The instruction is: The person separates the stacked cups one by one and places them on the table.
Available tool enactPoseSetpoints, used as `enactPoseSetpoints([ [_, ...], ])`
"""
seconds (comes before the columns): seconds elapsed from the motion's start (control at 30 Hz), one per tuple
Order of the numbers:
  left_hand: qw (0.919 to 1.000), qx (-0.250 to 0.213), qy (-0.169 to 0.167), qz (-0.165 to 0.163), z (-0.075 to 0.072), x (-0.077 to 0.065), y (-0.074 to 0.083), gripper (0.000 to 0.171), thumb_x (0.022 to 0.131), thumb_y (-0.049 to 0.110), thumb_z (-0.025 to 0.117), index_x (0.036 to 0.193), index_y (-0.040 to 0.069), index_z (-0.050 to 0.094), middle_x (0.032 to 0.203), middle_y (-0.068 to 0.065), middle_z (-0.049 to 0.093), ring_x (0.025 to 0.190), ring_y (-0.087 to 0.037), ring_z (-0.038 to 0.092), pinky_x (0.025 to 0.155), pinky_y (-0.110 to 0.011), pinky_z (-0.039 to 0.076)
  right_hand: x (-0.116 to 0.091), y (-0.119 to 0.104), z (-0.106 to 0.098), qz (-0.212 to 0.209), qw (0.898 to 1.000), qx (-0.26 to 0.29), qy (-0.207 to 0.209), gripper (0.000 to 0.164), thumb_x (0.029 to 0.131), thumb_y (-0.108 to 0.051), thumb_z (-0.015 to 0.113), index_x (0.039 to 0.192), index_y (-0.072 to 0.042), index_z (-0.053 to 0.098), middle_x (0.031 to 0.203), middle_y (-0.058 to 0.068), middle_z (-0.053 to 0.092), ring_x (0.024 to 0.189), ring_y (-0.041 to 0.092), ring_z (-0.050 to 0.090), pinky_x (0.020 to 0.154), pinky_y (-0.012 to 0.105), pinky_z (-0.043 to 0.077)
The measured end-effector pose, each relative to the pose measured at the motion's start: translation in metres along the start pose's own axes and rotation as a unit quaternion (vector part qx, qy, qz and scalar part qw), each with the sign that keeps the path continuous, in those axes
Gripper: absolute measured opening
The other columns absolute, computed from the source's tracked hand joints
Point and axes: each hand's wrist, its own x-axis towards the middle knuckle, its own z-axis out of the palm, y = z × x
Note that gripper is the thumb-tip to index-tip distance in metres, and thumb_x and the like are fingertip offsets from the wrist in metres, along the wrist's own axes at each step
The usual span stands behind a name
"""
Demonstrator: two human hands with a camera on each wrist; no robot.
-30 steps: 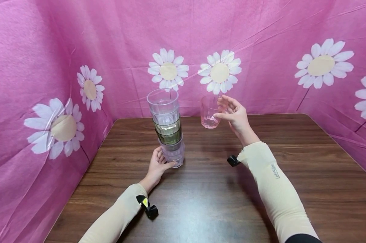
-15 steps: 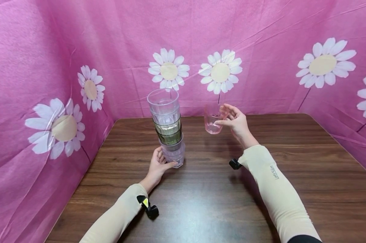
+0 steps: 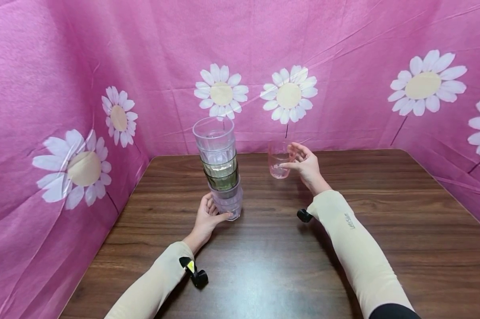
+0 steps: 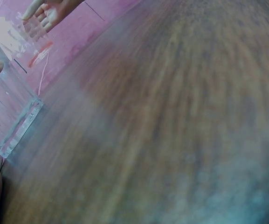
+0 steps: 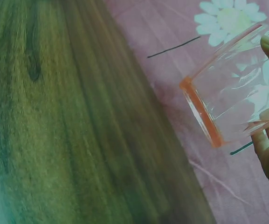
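In the head view a tall stack of nested clear cups (image 3: 220,164) stands upright on the table, left of the middle. Its lowest cup is pale purple, the middle ones are green, and the top one is colourless. My left hand (image 3: 206,218) grips the base of the purple cup (image 3: 229,204), thumb in front; some of its fingers are hidden behind. To the right of the stack, my right hand (image 3: 307,168) holds a clear pink cup (image 3: 279,166) upright between thumb and fingers. In the right wrist view the pink cup's base (image 5: 202,112) is off the tabletop.
A dark wood-grain table (image 3: 272,257) spans the space below the hands. Pink cloth (image 3: 160,53) printed with white daisies hangs behind it and along both sides. A small black camera (image 3: 199,278) juts from the left wrist, another (image 3: 303,215) from the right.
My right hand has lowered the pink cup, which is also slightly further right than a second ago. The left hand and the stack have stayed in place.
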Motion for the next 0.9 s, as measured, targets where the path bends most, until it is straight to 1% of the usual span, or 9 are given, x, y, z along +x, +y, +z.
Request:
enactPoseSetpoints([
  [0.07, 1.0, -0.001, 0.0, -0.002, 0.001, 0.0, 0.0, 0.077, 0.067, -0.022, 0.073, 0.133, -0.004, 0.037, 0.123, 0.0, 0.06, 0.114, -0.009, 0.056, 0.103, -0.027, 0.042, 0.002, 0.003, 0.0, 0.003, 1.0, -0.003, 0.001, 0.083, 0.066, 0.032, 0.065, 0.142, 0.009, 0.042, 0.114, -0.003, 0.064, 0.114, 0.016, 0.057, 0.101, 0.029, 0.047],
  [0.17, 1.0, -0.004, -0.001, -0.003, 0.001, 0.0, 0.0, 0.078, 0.067, -0.023, 0.072, 0.134, -0.004, 0.037, 0.123, 0.001, 0.059, 0.114, -0.009, 0.056, 0.103, -0.027, 0.043, 0.006, 0.007, 0.001, 0.005, 1.0, -0.014, 0.006, 0.082, 0.066, 0.031, 0.067, 0.141, 0.006, 0.044, 0.117, -0.002, 0.063, 0.12, 0.021, 0.055, 0.105, 0.032, 0.044],
  [0.27, 1.0, -0.005, -0.003, -0.001, 0.002, 0.0, 0.0, 0.078, 0.067, -0.023, 0.072, 0.134, -0.004, 0.037, 0.123, 0.001, 0.059, 0.114, -0.01, 0.056, 0.103, -0.027, 0.043, 0.011, 0.012, 0.002, 0.006, 0.999, -0.029, 0.018, 0.083, 0.067, 0.03, 0.067, 0.142, 0.006, 0.043, 0.12, 0.0, 0.061, 0.129, 0.031, 0.049, 0.106, 0.03, 0.044],
  [0.37, 1.0, -0.003, -0.002, 0.001, 0.001, 0.0, 0.0, 0.077, 0.067, -0.022, 0.073, 0.133, -0.004, 0.037, 0.123, 0.001, 0.06, 0.114, -0.009, 0.056, 0.103, -0.027, 0.043, 0.016, 0.018, 0.003, 0.012, 0.998, -0.042, 0.036, 0.083, 0.067, 0.03, 0.068, 0.143, 0.007, 0.042, 0.122, 0.0, 0.06, 0.135, 0.036, 0.043, 0.104, 0.028, 0.044],
  [0.43, 1.0, -0.002, 0.001, 0.001, 0.0, 0.0, 0.0, 0.077, 0.067, -0.022, 0.073, 0.133, -0.003, 0.038, 0.123, 0.001, 0.06, 0.114, -0.009, 0.056, 0.103, -0.027, 0.043, 0.019, 0.023, 0.003, 0.018, 0.998, -0.044, 0.049, 0.084, 0.067, 0.031, 0.068, 0.143, 0.007, 0.041, 0.122, 0.001, 0.059, 0.135, 0.036, 0.042, 0.103, 0.027, 0.046],
  [0.53, 1.0, 0.003, 0.004, -0.001, 0.0, -0.001, 0.001, 0.076, 0.067, -0.022, 0.073, 0.133, -0.003, 0.038, 0.122, 0.0, 0.06, 0.113, -0.009, 0.056, 0.103, -0.027, 0.042, 0.02, 0.028, 0.003, 0.025, 0.997, -0.041, 0.064, 0.085, 0.067, 0.032, 0.068, 0.144, 0.008, 0.04, 0.132, 0.011, 0.056, 0.136, 0.035, 0.043, 0.1, 0.025, 0.047],
  [0.67, 0.9999, 0.005, 0.006, -0.006, 0.001, -0.001, 0.001, 0.077, 0.067, -0.023, 0.071, 0.133, -0.004, 0.038, 0.123, 0.001, 0.06, 0.114, -0.009, 0.056, 0.103, -0.027, 0.042, 0.02, 0.032, 0.003, 0.029, 0.996, -0.042, 0.072, 0.086, 0.068, 0.031, 0.068, 0.145, 0.007, 0.039, 0.147, 0.025, 0.043, 0.136, 0.033, 0.042, 0.1, 0.022, 0.047],
  [0.73, 0.9999, 0.004, 0.007, -0.008, 0.001, -0.001, 0.001, 0.078, 0.067, -0.024, 0.071, 0.134, -0.004, 0.037, 0.123, 0.001, 0.06, 0.114, -0.009, 0.056, 0.103, -0.027, 0.042, 0.02, 0.033, 0.003, 0.028, 0.996, -0.046, 0.072, 0.086, 0.068, 0.031, 0.068, 0.145, 0.007, 0.038, 0.148, 0.027, 0.04, 0.136, 0.032, 0.042, 0.101, 0.023, 0.046],
  [0.9, 1.0, 0.004, 0.006, -0.005, 0.002, -0.001, 0.001, 0.078, 0.066, -0.024, 0.07, 0.134, -0.003, 0.037, 0.124, 0.001, 0.059, 0.114, -0.009, 0.056, 0.103, -0.027, 0.042, 0.019, 0.034, 0.002, 0.026, 0.995, -0.062, 0.07, 0.086, 0.067, 0.03, 0.069, 0.145, 0.008, 0.038, 0.148, 0.027, 0.042, 0.136, 0.033, 0.041, 0.108, 0.027, 0.04],
])
